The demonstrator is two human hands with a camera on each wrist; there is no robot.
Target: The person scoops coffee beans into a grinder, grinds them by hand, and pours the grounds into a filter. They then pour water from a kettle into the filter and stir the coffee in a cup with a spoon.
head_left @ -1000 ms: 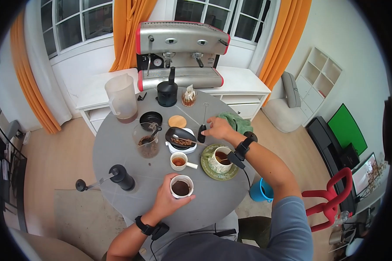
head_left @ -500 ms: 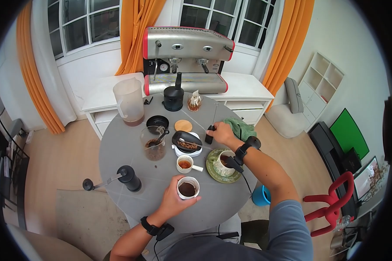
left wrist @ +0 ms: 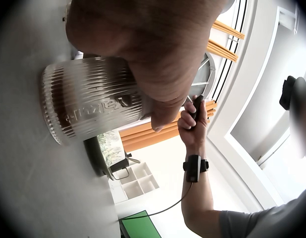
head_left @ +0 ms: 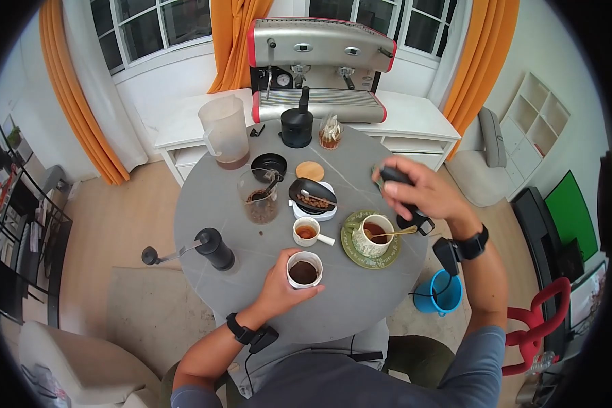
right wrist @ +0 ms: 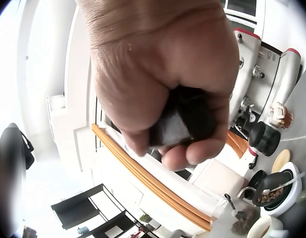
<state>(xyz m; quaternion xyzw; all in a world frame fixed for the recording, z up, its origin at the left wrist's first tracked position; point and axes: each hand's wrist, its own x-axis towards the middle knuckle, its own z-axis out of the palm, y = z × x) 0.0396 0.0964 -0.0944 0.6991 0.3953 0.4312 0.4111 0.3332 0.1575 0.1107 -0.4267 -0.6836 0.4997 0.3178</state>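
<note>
In the head view my left hand (head_left: 282,289) grips a ribbed clear glass (head_left: 304,270) of dark liquid, which stands on the grey table; the left wrist view shows the glass (left wrist: 93,99) close up. Above the table's right side, my right hand (head_left: 418,190) is raised, with its fingers curled round a black handheld frother (head_left: 396,178). The right wrist view shows the black body (right wrist: 182,124) in the palm. Below that hand is a patterned cup (head_left: 374,234) with a gold spoon, on a green saucer (head_left: 355,257). A small white-handled cup (head_left: 307,232) stands behind the glass.
A scale (head_left: 323,211) with a black tray of beans, a bean jar (head_left: 260,207), a hand grinder (head_left: 215,249) and a pitcher (head_left: 226,136) stand on the table. An espresso machine (head_left: 319,61) is behind it; a blue bucket (head_left: 438,292) is at right.
My right hand has lifted the black frother off the table and moved it up and to the right. My left hand still grips the glass. The head view has shifted.
</note>
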